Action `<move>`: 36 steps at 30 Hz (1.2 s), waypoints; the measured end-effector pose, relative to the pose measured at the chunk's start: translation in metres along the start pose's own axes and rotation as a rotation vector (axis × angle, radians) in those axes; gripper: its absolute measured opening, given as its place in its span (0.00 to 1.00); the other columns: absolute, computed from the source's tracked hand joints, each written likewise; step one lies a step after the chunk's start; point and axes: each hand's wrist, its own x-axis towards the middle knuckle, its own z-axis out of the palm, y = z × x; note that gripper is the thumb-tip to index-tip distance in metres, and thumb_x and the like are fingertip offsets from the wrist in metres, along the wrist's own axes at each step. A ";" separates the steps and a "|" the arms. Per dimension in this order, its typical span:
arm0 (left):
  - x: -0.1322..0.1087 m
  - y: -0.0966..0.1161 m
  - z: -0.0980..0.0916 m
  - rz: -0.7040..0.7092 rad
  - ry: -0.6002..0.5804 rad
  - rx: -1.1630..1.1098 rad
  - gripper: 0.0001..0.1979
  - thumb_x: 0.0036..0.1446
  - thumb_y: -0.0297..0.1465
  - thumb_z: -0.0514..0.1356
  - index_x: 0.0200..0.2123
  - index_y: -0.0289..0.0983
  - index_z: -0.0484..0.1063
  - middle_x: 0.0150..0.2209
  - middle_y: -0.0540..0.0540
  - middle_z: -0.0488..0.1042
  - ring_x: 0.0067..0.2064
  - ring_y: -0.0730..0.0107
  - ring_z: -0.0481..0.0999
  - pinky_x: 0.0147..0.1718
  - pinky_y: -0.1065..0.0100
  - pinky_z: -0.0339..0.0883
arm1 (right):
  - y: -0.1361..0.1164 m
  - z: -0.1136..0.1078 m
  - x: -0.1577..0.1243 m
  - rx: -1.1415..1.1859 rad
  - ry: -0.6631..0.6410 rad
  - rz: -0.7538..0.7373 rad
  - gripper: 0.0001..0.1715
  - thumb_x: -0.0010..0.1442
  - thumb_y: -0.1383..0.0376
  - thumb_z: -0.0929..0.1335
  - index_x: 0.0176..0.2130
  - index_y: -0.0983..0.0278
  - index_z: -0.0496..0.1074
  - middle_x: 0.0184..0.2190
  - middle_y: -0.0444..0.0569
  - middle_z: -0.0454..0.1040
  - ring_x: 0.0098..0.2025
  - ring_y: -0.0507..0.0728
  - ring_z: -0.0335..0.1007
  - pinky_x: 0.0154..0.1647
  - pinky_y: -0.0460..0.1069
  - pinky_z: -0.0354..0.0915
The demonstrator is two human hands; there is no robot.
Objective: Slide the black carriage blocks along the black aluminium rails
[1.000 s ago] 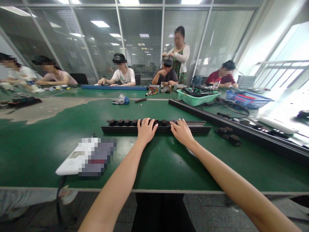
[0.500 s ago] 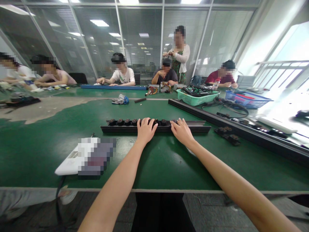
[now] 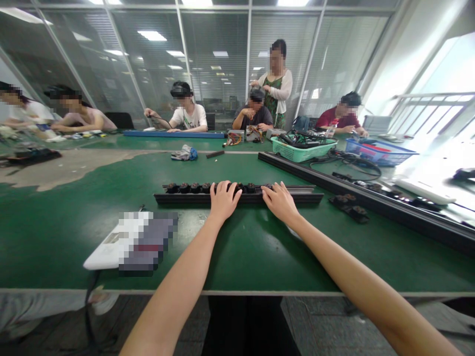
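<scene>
A long black metal channel [image 3: 200,199] lies crosswise on the green table before me. Along its left and middle part runs a row of round black socket modules [image 3: 184,188]. My left hand [image 3: 224,200] grips the modules near the middle, its fingers curled over them from above and the thumb apart on the right side. Farther right, my right hand [image 3: 280,200] has thumb and fingers around a dark socket module at the channel, partly covered by the fingers. The fingertips of both hands are partly hidden. The channel's right end shows past my right hand.
A long black rail [image 3: 371,200] runs along the right, beside loose black modules [image 3: 351,207]. Behind are a green basket [image 3: 302,152] of cables and a blue basket [image 3: 382,154]. A white device [image 3: 107,249] lies front left. Several people sit opposite; one stands.
My hands and the channel stay almost still. Across the table, a seated person has raised a hand with a dark cable.
</scene>
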 end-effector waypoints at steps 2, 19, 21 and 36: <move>0.000 0.000 -0.001 -0.001 -0.004 -0.003 0.24 0.74 0.43 0.47 0.62 0.42 0.73 0.62 0.38 0.72 0.67 0.51 0.66 0.71 0.43 0.45 | 0.000 0.000 0.000 -0.003 -0.009 0.002 0.27 0.76 0.59 0.57 0.61 0.61 0.77 0.54 0.58 0.79 0.62 0.62 0.70 0.73 0.60 0.52; 0.001 0.000 0.000 -0.003 -0.007 -0.011 0.24 0.74 0.44 0.47 0.62 0.42 0.73 0.62 0.38 0.72 0.67 0.51 0.66 0.71 0.42 0.46 | -0.001 -0.001 -0.002 -0.038 -0.009 0.005 0.27 0.75 0.60 0.58 0.62 0.62 0.77 0.53 0.60 0.79 0.59 0.62 0.72 0.72 0.59 0.52; 0.001 0.000 0.000 -0.003 -0.006 -0.012 0.24 0.74 0.44 0.46 0.61 0.42 0.73 0.62 0.38 0.72 0.67 0.51 0.66 0.71 0.42 0.45 | -0.001 -0.001 -0.002 -0.048 -0.011 0.011 0.27 0.75 0.59 0.58 0.62 0.62 0.77 0.52 0.60 0.79 0.59 0.62 0.72 0.72 0.58 0.51; 0.000 0.000 0.001 -0.012 -0.010 -0.015 0.23 0.74 0.44 0.47 0.62 0.44 0.72 0.62 0.39 0.72 0.67 0.52 0.65 0.72 0.43 0.45 | -0.004 -0.008 -0.004 -0.084 -0.017 0.061 0.28 0.74 0.61 0.58 0.61 0.63 0.78 0.46 0.60 0.81 0.51 0.62 0.75 0.71 0.59 0.53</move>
